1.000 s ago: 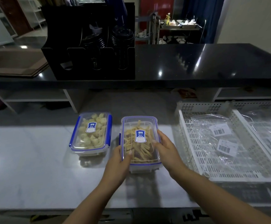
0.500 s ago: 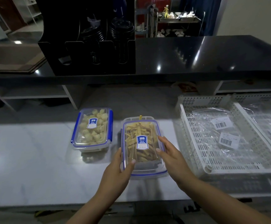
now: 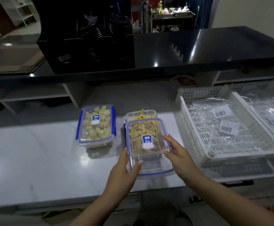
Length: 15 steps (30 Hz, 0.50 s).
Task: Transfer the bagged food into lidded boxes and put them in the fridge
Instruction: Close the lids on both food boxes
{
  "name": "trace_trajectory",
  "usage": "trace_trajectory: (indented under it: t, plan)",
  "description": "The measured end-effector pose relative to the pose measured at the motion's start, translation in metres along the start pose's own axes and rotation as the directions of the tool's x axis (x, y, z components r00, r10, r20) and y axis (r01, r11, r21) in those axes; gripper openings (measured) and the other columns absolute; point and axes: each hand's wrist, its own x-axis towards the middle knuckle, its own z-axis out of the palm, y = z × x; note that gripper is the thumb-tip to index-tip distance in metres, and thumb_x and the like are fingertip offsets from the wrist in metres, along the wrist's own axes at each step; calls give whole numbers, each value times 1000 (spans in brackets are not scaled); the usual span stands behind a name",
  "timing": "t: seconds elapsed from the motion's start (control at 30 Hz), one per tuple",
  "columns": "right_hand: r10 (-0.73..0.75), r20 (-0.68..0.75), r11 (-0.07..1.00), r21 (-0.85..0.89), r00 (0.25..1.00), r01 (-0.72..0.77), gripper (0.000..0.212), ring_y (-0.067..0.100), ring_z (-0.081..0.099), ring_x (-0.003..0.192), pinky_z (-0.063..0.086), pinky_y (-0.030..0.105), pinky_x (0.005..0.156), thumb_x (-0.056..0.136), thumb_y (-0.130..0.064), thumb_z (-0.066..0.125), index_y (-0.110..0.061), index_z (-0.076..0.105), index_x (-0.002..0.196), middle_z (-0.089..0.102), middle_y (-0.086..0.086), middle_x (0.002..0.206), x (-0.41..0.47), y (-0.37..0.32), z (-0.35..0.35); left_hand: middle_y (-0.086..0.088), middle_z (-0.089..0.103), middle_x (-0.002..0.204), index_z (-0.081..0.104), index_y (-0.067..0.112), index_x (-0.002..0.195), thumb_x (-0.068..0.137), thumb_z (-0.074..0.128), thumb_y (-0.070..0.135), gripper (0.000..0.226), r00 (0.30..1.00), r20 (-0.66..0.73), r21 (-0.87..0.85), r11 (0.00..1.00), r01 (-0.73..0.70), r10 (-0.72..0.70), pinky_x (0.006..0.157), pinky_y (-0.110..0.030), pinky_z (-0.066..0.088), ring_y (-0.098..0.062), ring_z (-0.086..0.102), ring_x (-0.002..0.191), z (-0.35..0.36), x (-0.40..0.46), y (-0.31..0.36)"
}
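Holding the lid [image 3: 146, 147] askew over the box of yellow strips [image 3: 141, 117]

Left hand [image 3: 124, 170] and right hand [image 3: 177, 153] pinch its long edges; it seems shifted nearward, box's far end uncovered on the bench [image 3: 35, 152]

On the pale counter [image 3: 35, 160] we see open surface at the near left, where a hand could pass freely. A closed box of pale chunks [image 3: 96, 123] stands toward the middle, and just beside it, with a narrow gap between, a box of yellow strips [image 3: 141, 116] whose lid [image 3: 149, 144] is held shifted toward us by the left hand [image 3: 123, 170] and the right hand [image 3: 178, 154]. To the right, white perforated baskets [image 3: 198, 128] holding clear bags block the way. Behind, a black raised ledge [image 3: 198, 51] overhangs, and its underside looks too dim to judge.
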Motion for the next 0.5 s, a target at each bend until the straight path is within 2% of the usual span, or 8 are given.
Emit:
trace_trajectory:
  t: [0.1,0.2,0.27,0.37,0.43,0.5]
  plan:
    - [-17,12,1000,25,1000,16,47,-38,35,102,34,-8,73,98,-4,51,-41,49,126,41,-37,123,-5,-3,3,41,50,104,32,52,130,91,60,45,49,1000,-3,-12,1000,2,-2,64,-1,43,28,50,89,-3,-8,0]
    - [-47,43,999,6,998,46,46,-39,31,103,31,-9,76,97,-4,52,-34,49,131,37,-37,125,-12,-2,2,45,49,103,35,61,117,90,61,45,41,999,-28,-35,999,15,-16,66,-3,44,27,50,93,-3,-20,2]
    - [-44,73,999,-6,996,44,48,-37,27,109,29,-9,80,97,-3,52,-32,49,135,35,-32,132,-16,0,-3,40,53,107,36,60,115,89,62,44,40,999,-44,-55,998,26,-28,71,-7,47,20,55,95,1,-28,3]
    - [-41,107,999,-17,993,43,49,-28,27,119,29,-5,86,98,-7,52,-38,47,136,30,-32,136,-27,4,-12,29,54,116,35,54,121,88,63,44,44,996,-73,-84,995,48,-54,81,-17,52,8,58,100,11,-42,5]
    - [-26,118,999,-42,993,32,48,-12,23,132,26,8,98,98,-11,53,-40,47,136,24,-29,142,-35,8,-18,26,56,120,38,55,118,87,63,45,41,995,-81,-124,991,56,-66,88,-26,55,0,60,106,17,-52,6]
    - [-15,134,999,-44,991,22,48,-6,20,136,24,19,105,98,-11,54,-43,48,134,22,-27,144,-42,12,-23,23,59,122,40,56,116,88,64,44,40,993,-90,-147,987,60,-74,93,-34,55,-4,60,110,23,-60,6]
